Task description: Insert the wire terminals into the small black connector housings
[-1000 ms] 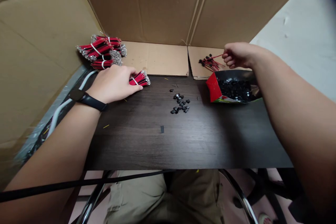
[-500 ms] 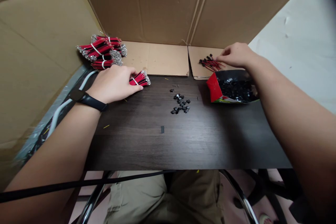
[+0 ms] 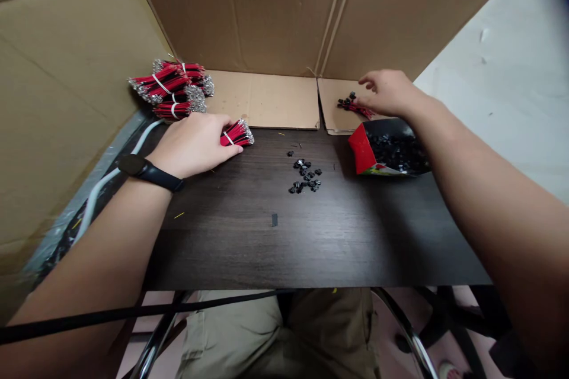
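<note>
My left hand (image 3: pixel 195 141), with a dark band on its wrist, is closed around a tied bundle of red and black wires (image 3: pixel 237 133) low over the dark tabletop. The bundle's silvery ends poke out past my thumb and fingers. At the back right, my right hand (image 3: pixel 387 93) has its thumb and index finger spread apart. Just below them lies a small pile of red and black wires with black connectors (image 3: pixel 353 106). My thumb is at the pile, but whether it touches I cannot tell.
More tied wire bundles (image 3: pixel 171 89) are stacked at the back left. Loose black connectors (image 3: pixel 305 177) lie mid-table. A red box (image 3: pixel 362 148) holding many black pieces stands below my right forearm. Cardboard walls (image 3: pixel 267 12) rise behind and at left.
My right hand's fingers have parted from a pinch and the hand has shifted slightly left. The wires in the right pile now lie closer together. My left hand stays nearly still.
</note>
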Demonstrator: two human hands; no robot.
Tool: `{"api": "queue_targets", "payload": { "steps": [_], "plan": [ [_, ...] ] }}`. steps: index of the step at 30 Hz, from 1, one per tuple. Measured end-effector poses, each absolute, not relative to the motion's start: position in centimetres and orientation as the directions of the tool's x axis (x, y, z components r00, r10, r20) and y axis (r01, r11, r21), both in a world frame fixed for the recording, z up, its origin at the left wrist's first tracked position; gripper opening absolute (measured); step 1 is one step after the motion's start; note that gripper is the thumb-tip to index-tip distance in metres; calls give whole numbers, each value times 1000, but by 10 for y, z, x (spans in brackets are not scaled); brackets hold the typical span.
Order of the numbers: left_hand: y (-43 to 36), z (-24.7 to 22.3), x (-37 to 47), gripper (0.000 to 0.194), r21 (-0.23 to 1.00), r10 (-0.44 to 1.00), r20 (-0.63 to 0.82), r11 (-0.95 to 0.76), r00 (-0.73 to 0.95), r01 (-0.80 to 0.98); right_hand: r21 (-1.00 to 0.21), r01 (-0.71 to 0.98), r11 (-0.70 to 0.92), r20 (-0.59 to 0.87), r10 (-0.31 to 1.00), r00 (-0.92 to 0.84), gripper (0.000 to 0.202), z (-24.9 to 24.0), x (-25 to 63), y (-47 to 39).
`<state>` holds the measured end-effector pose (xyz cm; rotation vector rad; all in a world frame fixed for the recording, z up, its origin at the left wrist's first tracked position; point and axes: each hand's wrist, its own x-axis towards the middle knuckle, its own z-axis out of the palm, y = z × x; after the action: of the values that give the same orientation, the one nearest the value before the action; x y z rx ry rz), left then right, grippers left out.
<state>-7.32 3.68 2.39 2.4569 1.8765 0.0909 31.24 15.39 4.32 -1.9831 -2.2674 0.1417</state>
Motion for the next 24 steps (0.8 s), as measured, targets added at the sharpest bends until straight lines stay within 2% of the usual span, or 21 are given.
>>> {"api": "queue_targets", "payload": {
  "steps": [1, 3, 4, 6, 8, 11, 13, 15, 17, 19, 21, 24],
  "plan": [
    [37, 23, -73, 46, 96, 956, 54, -292, 288, 952, -235, 953, 192, 138, 977, -162, 42, 46, 303, 142],
    [34, 22, -67, 50, 156, 919, 179, -380, 352, 912, -476, 817, 326, 288, 936, -205, 23, 48, 278, 108],
    [30, 22, -62, 50, 189, 887, 247, -439, 390, 878, -560, 726, 400, 292, 915, -279, 15, 46, 265, 89],
    [20, 21, -46, 40, 283, 821, 357, -549, 445, 787, -622, 604, 499, 246, 857, -453, 6, 36, 242, 54],
    [9, 17, -28, 30, 366, 778, 362, -625, 514, 689, -652, 522, 550, 239, 803, -546, 7, 22, 228, 30],
    [-1, 6, -7, 26, 407, 747, 324, -664, 581, 627, -669, 507, 543, 264, 812, -521, 8, 0, 224, 16],
    [-2, 1, -3, 25, 382, 753, 314, -658, 578, 649, -683, 502, 530, 283, 826, -488, 7, -10, 227, 15],
    [1, 2, -8, 26, 285, 770, 323, -634, 550, 719, -690, 492, 531, 296, 827, -478, 8, -15, 231, 15],
    [6, 7, -19, 33, 143, 811, 322, -551, 488, 822, -682, 489, 544, 310, 820, -480, 9, -16, 234, 14],
    [12, 15, -32, 49, 46, 887, 270, -400, 374, 916, -669, 500, 550, 316, 819, -479, 9, -18, 236, 13],
    [17, 22, -43, 59, 25, 957, 141, -260, 254, 965, -659, 506, 557, 327, 817, -475, 9, -20, 238, 13],
    [20, 26, -50, 53, 53, 988, 37, -151, 149, 987, -663, 465, 587, 389, 800, -456, 9, -25, 238, 16]
  ]
}}
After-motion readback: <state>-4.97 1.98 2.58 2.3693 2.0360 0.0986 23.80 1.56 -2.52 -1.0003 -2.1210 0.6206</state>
